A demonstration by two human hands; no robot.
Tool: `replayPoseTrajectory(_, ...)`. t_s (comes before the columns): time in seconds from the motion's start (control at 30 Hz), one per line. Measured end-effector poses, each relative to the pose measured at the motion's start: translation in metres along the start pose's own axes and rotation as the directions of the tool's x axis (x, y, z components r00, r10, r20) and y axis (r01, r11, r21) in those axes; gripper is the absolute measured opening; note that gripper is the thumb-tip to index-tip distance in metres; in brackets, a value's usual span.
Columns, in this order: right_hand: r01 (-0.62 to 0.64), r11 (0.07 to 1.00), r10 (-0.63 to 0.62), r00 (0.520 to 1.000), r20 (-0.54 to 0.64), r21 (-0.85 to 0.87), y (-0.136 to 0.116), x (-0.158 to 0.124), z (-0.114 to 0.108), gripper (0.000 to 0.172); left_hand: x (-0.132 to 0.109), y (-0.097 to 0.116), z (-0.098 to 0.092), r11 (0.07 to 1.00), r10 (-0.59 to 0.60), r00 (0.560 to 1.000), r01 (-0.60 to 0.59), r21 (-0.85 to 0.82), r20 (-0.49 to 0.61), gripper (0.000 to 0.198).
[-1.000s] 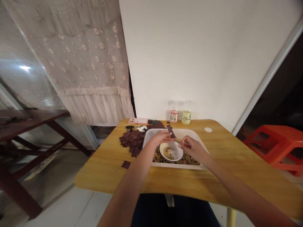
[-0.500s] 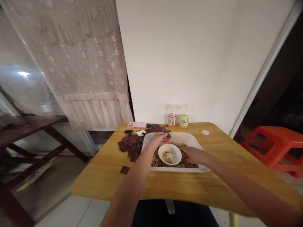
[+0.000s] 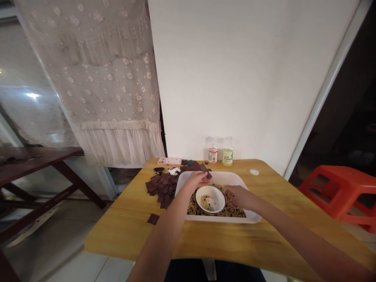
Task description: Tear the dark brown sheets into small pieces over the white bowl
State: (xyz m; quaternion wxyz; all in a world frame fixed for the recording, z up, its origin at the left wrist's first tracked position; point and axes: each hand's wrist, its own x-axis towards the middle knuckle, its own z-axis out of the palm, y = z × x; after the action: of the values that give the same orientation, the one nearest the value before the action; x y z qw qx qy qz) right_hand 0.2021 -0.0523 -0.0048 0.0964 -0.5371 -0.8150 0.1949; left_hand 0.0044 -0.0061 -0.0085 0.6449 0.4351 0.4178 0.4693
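A white tray (image 3: pixel 182 179) on the table is covered with small yellow, brown and black beads or seeds (image 3: pixel 235 211). In its middle sits a white bowl (image 3: pixel 219 199) with a dark rim, holding some pale and a few dark ones. My left hand (image 3: pixel 199 180) is above the tray's far left part, its fingers closed on a dark brown square piece (image 3: pixel 208 175). To the right of the bowl, my right hand (image 3: pixel 237 196) is low over the loose beads or seeds with curled fingers; anything between its fingertips is too small to make out.
A pile of dark brown squares (image 3: pixel 163 188) lies left of the tray, with a single square (image 3: pixel 153 219) nearer. Behind are a pink phone (image 3: pixel 169 161), a red-labelled bottle (image 3: pixel 212 155), a green-labelled bottle (image 3: pixel 227 156) and a clear lid (image 3: pixel 254 172). An orange stool (image 3: pixel 342 184) stands at right.
The whole view has shifted, so the table sits slightly lower. My right hand has lifted a little from the beads or seeds, its fingers more curled. My left hand keeps its brown square.
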Motion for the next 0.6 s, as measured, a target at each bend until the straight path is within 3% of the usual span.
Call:
replayPoseTrajectory(0.13,-0.003,1.0,0.003,1.0,-0.007,0.011,0.0,0.003,-0.006,0.038,0.0,0.0,0.0,1.0,-0.013,1.0,0.012,-0.012,-0.014,0.011)
replayPoseTrajectory(0.27,0.048,0.996,-0.052,0.997,-0.057,-0.081,0.005,0.019,-0.008,0.032,0.002,-0.001,-0.002,1.0,0.005,1.0,-0.005,-0.004,0.005,0.015)
replayPoseTrajectory(0.4,0.022,0.99,-0.02,1.0,0.02,-0.138,0.013,0.041,-0.003,0.037,0.003,-0.001,-0.002,1.0,-0.008,1.0,0.008,0.011,-0.002,0.011)
replayPoseTrajectory(0.47,0.025,0.986,-0.025,1.0,0.002,-0.164,0.013,0.047,0.001,0.037,0.003,0.0,-0.002,1.0,-0.023,1.0,0.023,0.009,-0.016,0.011)
replayPoseTrajectory(0.6,0.113,0.984,-0.112,0.994,0.015,-0.135,0.007,0.044,0.008,0.026,0.003,0.0,-0.001,1.0,-0.031,0.999,0.03,-0.008,-0.034,0.013)
